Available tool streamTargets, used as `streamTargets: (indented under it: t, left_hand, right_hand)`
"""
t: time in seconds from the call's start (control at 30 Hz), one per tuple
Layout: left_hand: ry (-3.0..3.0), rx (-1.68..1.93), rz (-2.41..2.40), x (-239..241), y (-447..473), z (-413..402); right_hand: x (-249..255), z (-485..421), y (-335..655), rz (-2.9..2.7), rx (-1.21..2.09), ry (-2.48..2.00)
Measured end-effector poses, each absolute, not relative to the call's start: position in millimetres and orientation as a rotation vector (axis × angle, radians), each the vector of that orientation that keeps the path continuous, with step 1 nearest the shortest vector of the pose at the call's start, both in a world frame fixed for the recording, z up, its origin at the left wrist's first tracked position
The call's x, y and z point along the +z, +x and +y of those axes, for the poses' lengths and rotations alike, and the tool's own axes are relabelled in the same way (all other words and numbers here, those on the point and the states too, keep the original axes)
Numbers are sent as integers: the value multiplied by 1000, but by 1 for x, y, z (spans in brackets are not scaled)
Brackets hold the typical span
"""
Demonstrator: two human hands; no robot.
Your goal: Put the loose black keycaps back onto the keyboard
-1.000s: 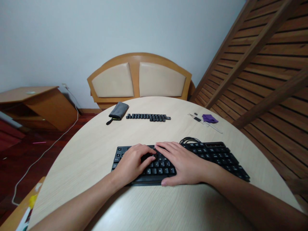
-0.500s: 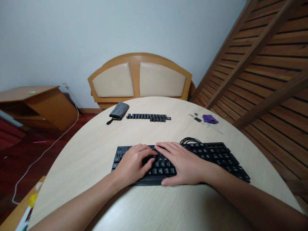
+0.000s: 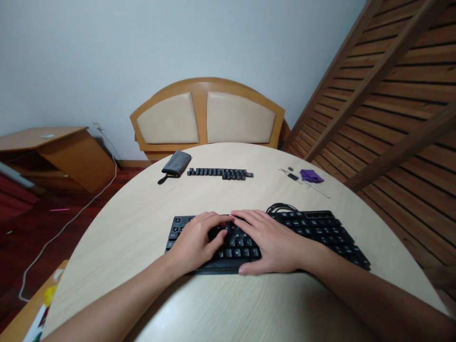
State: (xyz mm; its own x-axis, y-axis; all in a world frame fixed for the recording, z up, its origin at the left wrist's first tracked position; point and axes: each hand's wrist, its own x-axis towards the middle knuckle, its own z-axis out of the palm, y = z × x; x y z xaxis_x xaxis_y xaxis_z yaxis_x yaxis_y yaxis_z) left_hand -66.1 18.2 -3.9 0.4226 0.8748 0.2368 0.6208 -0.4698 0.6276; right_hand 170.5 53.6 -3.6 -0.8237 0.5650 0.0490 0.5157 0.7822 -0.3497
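Observation:
A black keyboard (image 3: 231, 264) lies on the round pale table, with some of its upper-left key positions showing no caps. My left hand (image 3: 199, 242) rests over its left half. The index finger reaches toward my right hand's fingertips, and a gap shows between that finger and the thumb; the other fingers are partly hidden. My right hand (image 3: 272, 242) lies spread across the middle of the keyboard, thumb at the front edge. Between the hands, several letter keys are visible. Farther back, loose black keycaps (image 3: 217, 172) stand in rows.
A grey pouch (image 3: 177, 164) with a black loop lies left of the loose keycaps. To the right are a purple cloth (image 3: 311, 176) and thin tools (image 3: 313, 188). Behind the keyboard is a coiled black cable (image 3: 281, 207). A wooden headboard (image 3: 200, 114) stands beyond the table (image 3: 124, 228).
My left index finger has straightened and moved up, away from the keys. The left thumb has shifted slightly up and left. My right hand looks the same.

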Motion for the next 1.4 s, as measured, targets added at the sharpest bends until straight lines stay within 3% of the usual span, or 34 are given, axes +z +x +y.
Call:
streamTargets:
  t: [1.4]
  left_hand:
    - [2369,675,1250,-5,-66,16]
  right_hand:
    - [-5,54,170,-2814,527,-852]
